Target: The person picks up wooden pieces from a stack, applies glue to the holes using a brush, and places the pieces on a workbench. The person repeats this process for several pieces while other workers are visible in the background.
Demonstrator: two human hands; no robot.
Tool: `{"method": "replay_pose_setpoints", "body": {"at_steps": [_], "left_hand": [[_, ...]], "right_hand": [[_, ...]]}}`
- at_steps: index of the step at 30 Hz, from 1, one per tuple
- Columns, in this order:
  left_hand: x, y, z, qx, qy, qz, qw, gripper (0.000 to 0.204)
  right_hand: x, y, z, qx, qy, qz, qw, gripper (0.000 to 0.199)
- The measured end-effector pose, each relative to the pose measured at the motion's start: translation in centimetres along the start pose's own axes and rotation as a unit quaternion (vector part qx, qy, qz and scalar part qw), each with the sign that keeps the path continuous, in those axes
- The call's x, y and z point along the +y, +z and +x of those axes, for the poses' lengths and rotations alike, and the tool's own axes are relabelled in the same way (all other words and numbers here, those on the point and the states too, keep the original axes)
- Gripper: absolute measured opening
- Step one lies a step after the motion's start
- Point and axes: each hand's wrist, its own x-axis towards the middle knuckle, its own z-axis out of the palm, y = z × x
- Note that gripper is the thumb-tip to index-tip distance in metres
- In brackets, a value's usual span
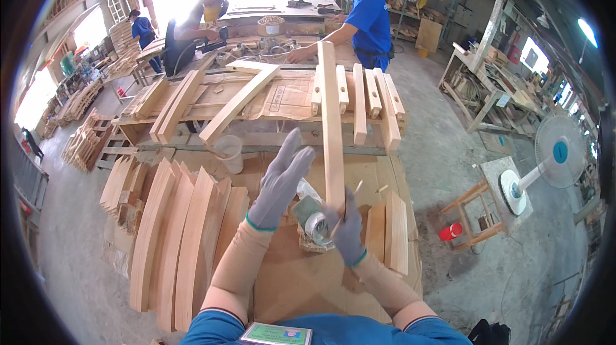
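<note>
A long, pale wooden bar (332, 133) stands tilted up in front of me, its far end over the bench. My right hand (348, 233), in a grey glove, is closed around its near end. My left hand (281, 181), also gloved in grey, is held up to the left of the bar with fingers stretched out, apart from it and holding nothing. Beneath the hands, a roll of tape or small round tin (317, 227) sits on the cardboard-covered table (301, 287). Close to my right hand lie short wooden pieces (396, 233).
Curved wooden boards (173, 236) are stacked on the left. A white bucket (230, 154) stands before the bench, which bears an angled wooden frame (240, 102) and drilled bars (372, 93). Co-workers in blue (369, 21) work behind it. A fan (513, 191) is at the right.
</note>
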Motion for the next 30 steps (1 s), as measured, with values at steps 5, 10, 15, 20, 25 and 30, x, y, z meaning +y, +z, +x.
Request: {"method": "replay_pose_setpoints", "body": {"at_steps": [5,10,15,20,25,30], "left_hand": [[-3.3,-3.0,-2.5,0.047,-0.071,-0.064,0.994,0.056],[-5.6,-7.1,-6.2,0.114,-0.120,-0.046,0.985,0.051],[-7.4,-8.5,-9.1,0.140,-0.167,-0.073,0.973,0.050],[-7.0,-9.2,-12.6,0.160,-0.162,-0.041,0.973,0.049],[-6.0,-10.1,-17.5,0.207,-0.086,0.164,0.961,0.049],[-2.6,-14.1,-21.0,0.198,0.079,0.635,0.743,0.050]], "right_hand": [[4.9,1.7,8.2,0.031,0.153,0.148,0.977,0.035],[9.0,4.9,13.1,0.043,0.190,0.090,0.977,0.037],[13.7,5.3,18.6,0.203,0.132,-0.002,0.970,0.049],[13.3,5.2,18.5,0.272,0.154,0.078,0.947,0.039],[11.2,1.2,8.4,0.071,0.177,0.212,0.958,0.023],[8.3,-6.2,-1.1,0.090,0.171,0.226,0.955,0.024]]}}
